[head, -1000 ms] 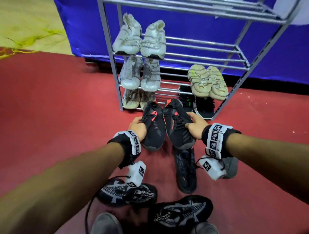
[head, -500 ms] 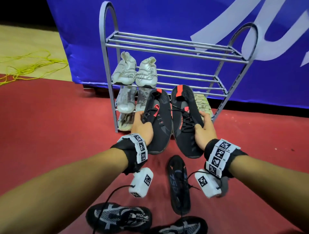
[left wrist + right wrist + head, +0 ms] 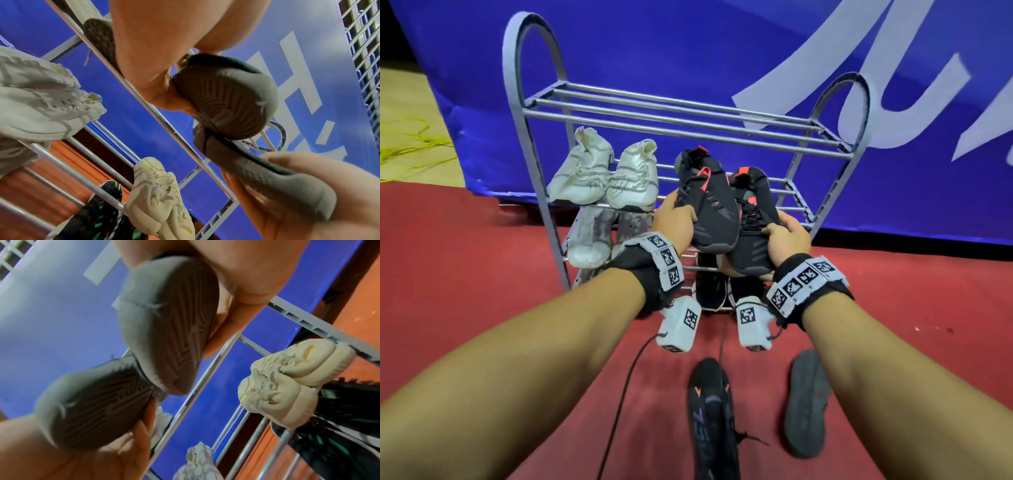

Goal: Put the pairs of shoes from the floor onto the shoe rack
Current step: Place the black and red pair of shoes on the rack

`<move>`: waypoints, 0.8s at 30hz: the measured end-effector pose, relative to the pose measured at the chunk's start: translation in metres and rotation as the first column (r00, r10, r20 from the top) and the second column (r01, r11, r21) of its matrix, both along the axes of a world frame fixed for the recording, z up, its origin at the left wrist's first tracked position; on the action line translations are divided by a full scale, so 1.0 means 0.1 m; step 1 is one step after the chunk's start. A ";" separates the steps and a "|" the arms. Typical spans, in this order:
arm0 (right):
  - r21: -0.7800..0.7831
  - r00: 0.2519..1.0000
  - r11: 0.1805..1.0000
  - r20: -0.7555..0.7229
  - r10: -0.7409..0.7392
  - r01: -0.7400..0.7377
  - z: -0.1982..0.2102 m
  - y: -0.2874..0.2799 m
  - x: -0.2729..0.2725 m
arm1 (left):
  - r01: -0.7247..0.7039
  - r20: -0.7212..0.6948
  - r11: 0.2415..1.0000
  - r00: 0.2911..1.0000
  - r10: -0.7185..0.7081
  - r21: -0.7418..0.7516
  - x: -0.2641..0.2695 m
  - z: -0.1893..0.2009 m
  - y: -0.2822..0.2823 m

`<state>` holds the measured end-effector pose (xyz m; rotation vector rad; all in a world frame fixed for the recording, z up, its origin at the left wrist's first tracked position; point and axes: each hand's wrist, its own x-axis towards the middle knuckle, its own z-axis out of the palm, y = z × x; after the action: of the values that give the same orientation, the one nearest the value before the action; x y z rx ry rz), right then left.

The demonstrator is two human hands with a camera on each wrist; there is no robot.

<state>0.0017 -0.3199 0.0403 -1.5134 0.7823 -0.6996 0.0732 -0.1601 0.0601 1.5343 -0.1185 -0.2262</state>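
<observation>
A pair of black shoes with red accents is held up in front of the grey metal shoe rack (image 3: 688, 120), level with its second shelf. My left hand (image 3: 676, 219) grips the left shoe (image 3: 709, 205) by its side. Fingers of my right hand (image 3: 787, 234) curl round the right shoe (image 3: 755, 222). The shoes touch side by side, toes toward me. The left wrist view shows the left shoe's ribbed sole (image 3: 226, 97) under my left hand (image 3: 154, 65). The right shoe's sole (image 3: 168, 324) fills the right wrist view under my right hand (image 3: 226, 272).
A white pair (image 3: 602, 174) stands at the second shelf's left, with more pale shoes (image 3: 589, 236) below. A beige pair (image 3: 160, 194) and black-green shoes (image 3: 710, 287) sit on lower shelves. A black shoe (image 3: 712, 418) and a grey shoe (image 3: 808, 401) lie on the red floor. A blue banner (image 3: 722, 51) hangs behind the rack.
Both hands have lifted the black pair from low by the bottom shelf up to the second shelf's height, and closer to the rack. The head view has tilted upward.
</observation>
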 end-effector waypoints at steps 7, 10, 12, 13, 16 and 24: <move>0.115 0.997 0.992 0.071 0.035 -0.043 -0.06 -0.43 0.14 | -0.087 0.033 0.991 0.996 0.084 0.106 0.32 -0.16 -0.15; 0.259 0.993 0.965 0.117 0.018 -0.048 -0.16 -0.46 0.18 | -0.135 0.017 0.985 0.991 0.134 0.108 0.33 -0.25 -0.19; 0.368 0.991 0.926 0.133 0.030 -0.077 -0.20 -0.41 0.20 | -0.130 -0.005 0.990 0.991 0.130 0.052 0.35 -0.28 -0.24; 0.405 0.986 0.908 0.164 0.043 -0.107 -0.21 -0.39 0.21 | -0.121 -0.017 0.992 0.992 0.122 0.035 0.35 -0.28 -0.26; 0.462 0.976 0.879 0.218 0.017 -0.119 -0.15 -0.33 0.20 | -0.101 -0.071 0.994 0.993 0.098 -0.041 0.39 -0.25 -0.33; 0.464 0.989 0.874 0.078 0.122 -0.145 -0.14 -0.15 0.12 | 0.009 -0.230 0.984 0.972 -0.051 -0.180 0.52 -0.65 -0.44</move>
<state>0.0133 -0.3353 0.0261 -1.0902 0.7392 -0.3997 0.1257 -0.2042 -0.0053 1.3183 0.0253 -0.4084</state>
